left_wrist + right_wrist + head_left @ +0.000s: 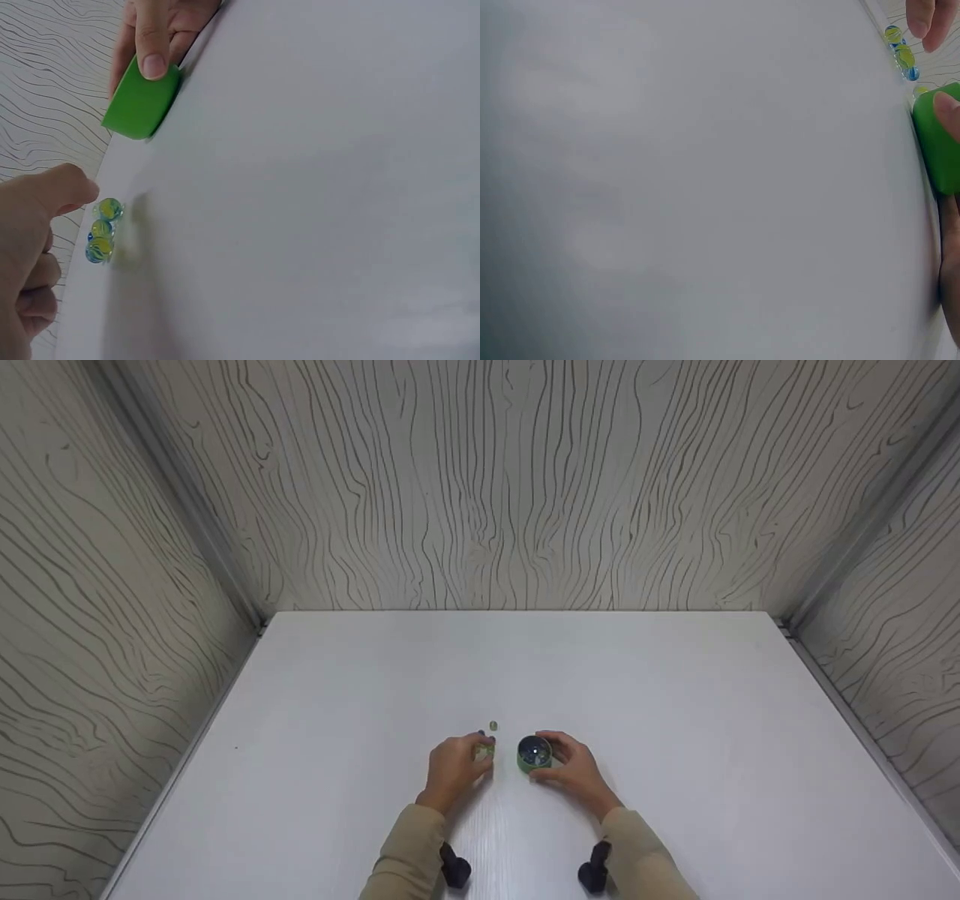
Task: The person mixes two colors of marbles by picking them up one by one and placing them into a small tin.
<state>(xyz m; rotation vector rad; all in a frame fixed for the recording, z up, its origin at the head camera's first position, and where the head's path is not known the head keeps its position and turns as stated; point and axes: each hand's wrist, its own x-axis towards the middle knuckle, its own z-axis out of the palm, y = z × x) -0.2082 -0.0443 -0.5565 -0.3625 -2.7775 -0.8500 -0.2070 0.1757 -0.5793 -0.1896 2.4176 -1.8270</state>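
My right hand (574, 771) grips a small green bowl (523, 762) between thumb and fingers. The bowl's inside looks dark and shiny from above, while its smooth green side (142, 105) shows in the left wrist view. To its left, my left hand (452, 769) curves its thumb and fingers loosely about several glass marbles (101, 227), yellow and blue inside clear glass. In the right wrist view, two fingertips (919, 21) hang close over the marbles (904, 55). A single marble (493, 726) lies just beyond the left hand.
Both hands work low over a white table (330, 682). A wood-grain patterned wall (480, 495) rises behind it, with side walls at left and right. Dark knobbed wrist mounts (455, 871) stick out by the beige sleeves (411, 847).
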